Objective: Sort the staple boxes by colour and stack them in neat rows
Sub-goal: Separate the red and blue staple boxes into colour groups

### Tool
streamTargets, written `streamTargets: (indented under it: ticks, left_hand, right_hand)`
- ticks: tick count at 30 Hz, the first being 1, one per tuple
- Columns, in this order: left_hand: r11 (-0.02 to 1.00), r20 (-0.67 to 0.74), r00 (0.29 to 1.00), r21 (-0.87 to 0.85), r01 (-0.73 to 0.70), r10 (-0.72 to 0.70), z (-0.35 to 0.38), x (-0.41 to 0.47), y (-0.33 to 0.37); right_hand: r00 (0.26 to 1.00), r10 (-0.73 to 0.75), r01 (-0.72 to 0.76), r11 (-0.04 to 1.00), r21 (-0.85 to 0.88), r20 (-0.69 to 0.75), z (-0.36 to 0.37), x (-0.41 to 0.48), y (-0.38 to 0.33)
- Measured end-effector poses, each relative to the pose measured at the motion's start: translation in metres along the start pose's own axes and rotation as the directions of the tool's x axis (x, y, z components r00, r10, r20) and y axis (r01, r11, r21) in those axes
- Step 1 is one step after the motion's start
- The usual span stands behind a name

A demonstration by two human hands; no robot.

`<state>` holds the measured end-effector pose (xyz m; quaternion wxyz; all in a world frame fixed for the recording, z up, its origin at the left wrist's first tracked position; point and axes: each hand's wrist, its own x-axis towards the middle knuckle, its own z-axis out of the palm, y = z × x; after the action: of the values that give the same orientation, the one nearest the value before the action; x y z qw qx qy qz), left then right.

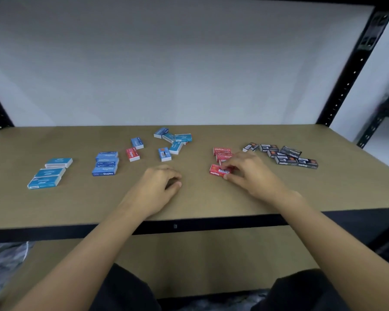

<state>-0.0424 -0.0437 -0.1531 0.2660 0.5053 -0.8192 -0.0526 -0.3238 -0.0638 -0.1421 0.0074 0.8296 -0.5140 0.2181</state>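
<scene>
Brown shelf [76, 205]: red staple box [217, 171] pinched at its end by right hand [254, 176] fingers [231, 164]; left hand [160, 186] slack.

Both bare forearms reach forward from the lower corners and angle slightly toward each other. The left hand [158, 187] is palm down, its fingers loosely curled under and holding nothing. The right hand [250, 173] is also palm down and a little further forward. Its curled fingers [233, 163] and thumb pinch the right end of a red box [216, 171]. The hands are well apart.
</scene>
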Motion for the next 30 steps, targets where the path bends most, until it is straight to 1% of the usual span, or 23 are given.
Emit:
streamTargets:
  ticks: [4, 7, 9, 16, 19, 21, 24, 28, 30]
  left_hand:
    - [1.000, 0.011, 1.000, 0.021, -0.016, 0.016, 0.001, 0.012, -0.004]
    - [0.999, 0.011, 1.000, 0.031, -0.023, 0.023, 0.000, 0.017, -0.008]
    - [0.999, 0.003, 1.000, 0.023, -0.022, 0.022, 0.000, 0.018, -0.011]
    - [0.998, -0.052, 0.998, -0.047, -0.029, 0.027, 0.005, 0.013, -0.015]
    - [0.997, -0.061, 0.998, -0.078, -0.030, 0.025, 0.007, 0.014, -0.016]
    - [0.996, -0.061, 0.998, -0.085, -0.024, 0.019, 0.008, 0.015, -0.017]
    - [0.996, -0.057, 0.998, -0.085, -0.010, 0.005, 0.009, 0.016, -0.018]
    - [0.996, -0.054, 0.999, -0.084, 0.006, -0.010, 0.008, 0.015, -0.017]
    - [0.997, -0.054, 0.998, -0.078, 0.009, -0.013, 0.007, 0.014, -0.016]
  right_hand:
    - [0.999, 0.014, -0.012, 0.998, 0.057, -0.035, -0.004, 0.012, -0.008]
    - [0.998, 0.024, -0.018, 0.992, 0.126, -0.049, -0.006, 0.045, -0.019]
    - [0.998, 0.050, -0.044, 0.990, 0.137, -0.042, -0.003, 0.074, -0.025]
    - [0.994, 0.031, -0.024, 0.998, -0.062, 0.109, 0.036, 0.159, -0.031]
    - [0.987, -0.022, 0.033, 0.997, -0.064, 0.162, 0.051, 0.170, -0.025]
    - [0.989, -0.034, 0.039, 0.999, -0.028, 0.146, 0.056, 0.173, -0.022]
    - [0.994, -0.047, 0.050, 0.998, -0.027, 0.096, 0.057, 0.174, -0.022]
    - [0.994, -0.093, 0.094, 0.996, -0.009, 0.057, 0.058, 0.160, -0.025]
    - [0.995, -0.097, 0.097, 0.995, 0.013, 0.011, 0.059, 0.151, -0.028]
